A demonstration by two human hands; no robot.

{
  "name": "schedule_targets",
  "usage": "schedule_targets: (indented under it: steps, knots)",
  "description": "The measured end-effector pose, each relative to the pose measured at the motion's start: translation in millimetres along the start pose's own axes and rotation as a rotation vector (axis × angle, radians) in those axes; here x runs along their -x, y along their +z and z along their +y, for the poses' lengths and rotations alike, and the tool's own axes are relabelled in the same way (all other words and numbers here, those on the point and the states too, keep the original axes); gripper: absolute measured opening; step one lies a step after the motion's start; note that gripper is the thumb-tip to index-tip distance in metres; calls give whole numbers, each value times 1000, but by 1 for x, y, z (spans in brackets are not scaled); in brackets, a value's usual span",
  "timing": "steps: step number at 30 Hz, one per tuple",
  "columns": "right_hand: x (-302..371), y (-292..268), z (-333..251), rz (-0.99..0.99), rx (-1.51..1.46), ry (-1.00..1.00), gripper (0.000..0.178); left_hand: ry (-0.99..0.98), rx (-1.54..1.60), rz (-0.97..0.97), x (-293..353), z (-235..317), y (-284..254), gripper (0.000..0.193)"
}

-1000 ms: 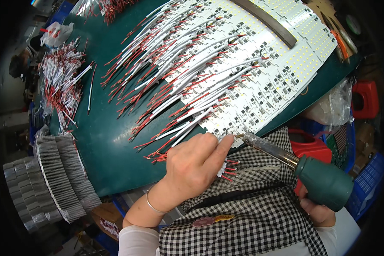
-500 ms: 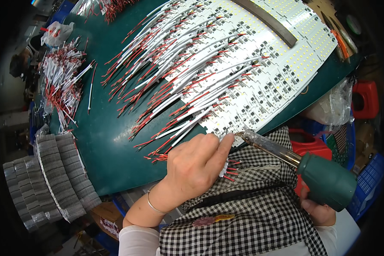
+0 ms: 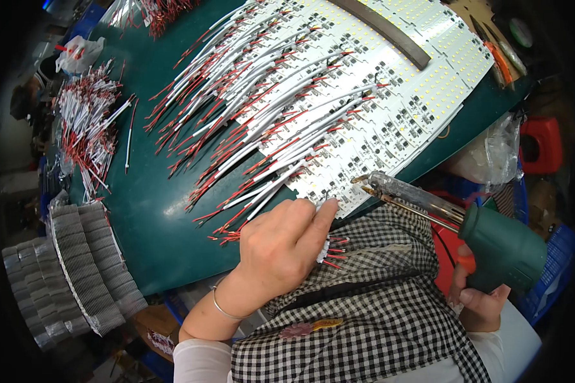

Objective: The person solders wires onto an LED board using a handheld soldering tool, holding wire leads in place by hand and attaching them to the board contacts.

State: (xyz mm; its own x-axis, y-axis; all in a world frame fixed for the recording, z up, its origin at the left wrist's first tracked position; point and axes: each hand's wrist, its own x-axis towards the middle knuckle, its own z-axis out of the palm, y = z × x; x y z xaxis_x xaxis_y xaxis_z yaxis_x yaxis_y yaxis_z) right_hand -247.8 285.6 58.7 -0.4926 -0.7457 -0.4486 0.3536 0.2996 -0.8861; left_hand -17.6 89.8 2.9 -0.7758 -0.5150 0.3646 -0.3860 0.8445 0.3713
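Note:
My left hand (image 3: 278, 242) is closed on a bundle of short red and white wires; their ends (image 3: 331, 252) stick out below the fingers and more show on the far side. Its fingertips rest at the near corner of a sheet of white LED circuit boards (image 3: 390, 137). In my right hand (image 3: 482, 306) is a green soldering gun (image 3: 503, 250) with a red trigger. The gun's dark tip hangs over the boards, a little apart from my left fingertips. Rows of red and white wires (image 3: 236, 137) lie across the boards' left part, overhanging their edge.
A curved dark bar (image 3: 390, 30) lies across the boards. On the green table (image 3: 153, 223), a heap of loose wires (image 3: 86, 121) sits left, near stacked grey ribbed strips (image 3: 89, 262). Pliers with orange handles (image 3: 499, 62) lie far right. A red stool (image 3: 540, 145) stands beyond the table.
The soldering gun's tip has drawn up and away from my left fingertips, and the gun has turned so a thin tube below its barrel shows. The whole view has shifted slightly.

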Motion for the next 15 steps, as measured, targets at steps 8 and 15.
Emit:
schedule_targets:
  steps: [8,15]
  knots:
    - [-12,-10,13,-95,-49,-229,66,-45,93,-56,-1,3,-3,46]
    - [-17,-4,10,-27,-36,-260,65,-46,178,186,-1,-10,-5,55]
